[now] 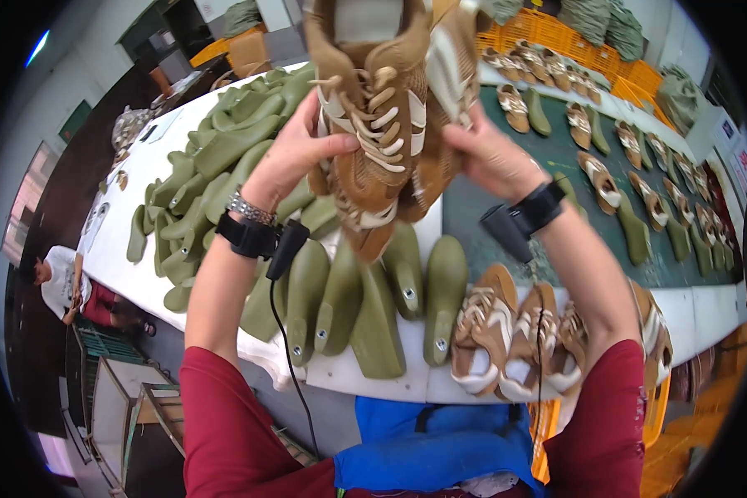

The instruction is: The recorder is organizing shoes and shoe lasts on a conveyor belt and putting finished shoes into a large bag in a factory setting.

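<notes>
Two brown sneakers are held up close together above the table. My left hand (303,158) grips the left sneaker (382,158), which has cream laces and white side stripes and hangs toe down. The other sneaker (450,66) is turned on its side against it, pinched by my right hand (494,158). Below them, a row of olive-green shoe lasts (378,324) lies along the table's near edge. Beside that row, to the right, several matching sneakers (483,324) stand partly behind my right forearm.
A heap of green lasts (216,158) covers the left part of the white table (124,232). On the dark green mat (506,224), sneakers and lasts stand in rows. Orange crates (598,58) line the back. A person (66,282) sits at far left.
</notes>
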`<state>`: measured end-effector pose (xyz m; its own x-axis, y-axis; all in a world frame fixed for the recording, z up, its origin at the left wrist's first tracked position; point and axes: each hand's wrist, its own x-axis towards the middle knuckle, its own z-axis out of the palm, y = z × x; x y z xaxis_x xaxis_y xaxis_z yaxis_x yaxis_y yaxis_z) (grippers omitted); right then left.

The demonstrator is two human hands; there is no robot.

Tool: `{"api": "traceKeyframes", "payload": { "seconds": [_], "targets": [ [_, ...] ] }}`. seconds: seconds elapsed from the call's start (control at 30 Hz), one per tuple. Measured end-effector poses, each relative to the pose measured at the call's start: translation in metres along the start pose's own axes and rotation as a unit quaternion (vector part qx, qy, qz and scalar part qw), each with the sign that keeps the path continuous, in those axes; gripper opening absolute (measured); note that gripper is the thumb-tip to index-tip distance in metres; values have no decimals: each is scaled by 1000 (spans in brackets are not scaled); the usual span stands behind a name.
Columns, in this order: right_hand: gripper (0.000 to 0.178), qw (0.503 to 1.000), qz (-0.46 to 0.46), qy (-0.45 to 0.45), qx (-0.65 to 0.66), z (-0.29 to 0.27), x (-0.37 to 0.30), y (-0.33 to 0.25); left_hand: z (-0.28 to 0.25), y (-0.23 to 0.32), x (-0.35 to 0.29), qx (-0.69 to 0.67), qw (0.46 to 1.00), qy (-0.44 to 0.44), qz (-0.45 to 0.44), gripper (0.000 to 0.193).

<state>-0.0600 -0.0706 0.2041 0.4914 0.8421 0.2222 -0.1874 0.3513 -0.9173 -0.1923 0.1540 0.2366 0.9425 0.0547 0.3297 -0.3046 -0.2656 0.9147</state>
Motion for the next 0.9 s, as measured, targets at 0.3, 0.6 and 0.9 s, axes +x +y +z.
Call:
{"api": "traceKeyframes", "payload": {
  "seconds": [0.3, 0.6, 0.9],
  "targets": [
    [104, 942, -38, 115, -313, -20, -183, -79, 160, -9, -6, -20, 985, -70, 158, 58],
    [44, 572, 3, -44, -819, -65, -361, 12, 238, -47, -76, 395, 733, -348, 431, 63],
    [42, 604, 93, 85, -787, -21, -413, -3, 263, -20, -74, 276, 803, -458, 263, 63]
  ]
}}
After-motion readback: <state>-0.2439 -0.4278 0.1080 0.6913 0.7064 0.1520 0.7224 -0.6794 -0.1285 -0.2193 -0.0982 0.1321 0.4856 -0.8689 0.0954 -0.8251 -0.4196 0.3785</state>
